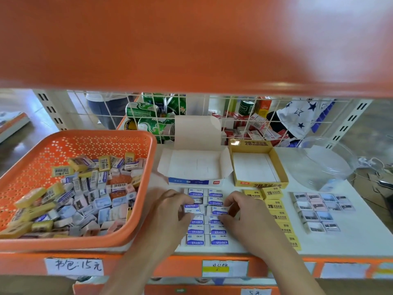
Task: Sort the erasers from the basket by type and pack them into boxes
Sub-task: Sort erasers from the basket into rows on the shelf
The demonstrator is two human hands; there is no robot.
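An orange basket (148, 145) at the left holds a heap of several mixed erasers (85, 194). On the white shelf, blue-and-white "ERASER" erasers (207, 237) lie in two columns. My left hand (170, 211) pinches one blue eraser (190, 208) in the left column. My right hand (240, 211) pinches another blue eraser (219, 210) in the right column. Behind them stands an open white-and-blue box (196, 182), empty. An open yellow box (282, 171) beside it is also empty. Yellow 2B erasers (275, 206) form a column at the right. Pastel erasers (319, 211) lie in rows further right.
A clear plastic lid (327, 165) lies at the back right. A wire grid (234, 116) closes the shelf's back, with cans and small boxes behind it. An orange shelf board (191, 43) hangs overhead. Price labels (74, 266) line the front edge.
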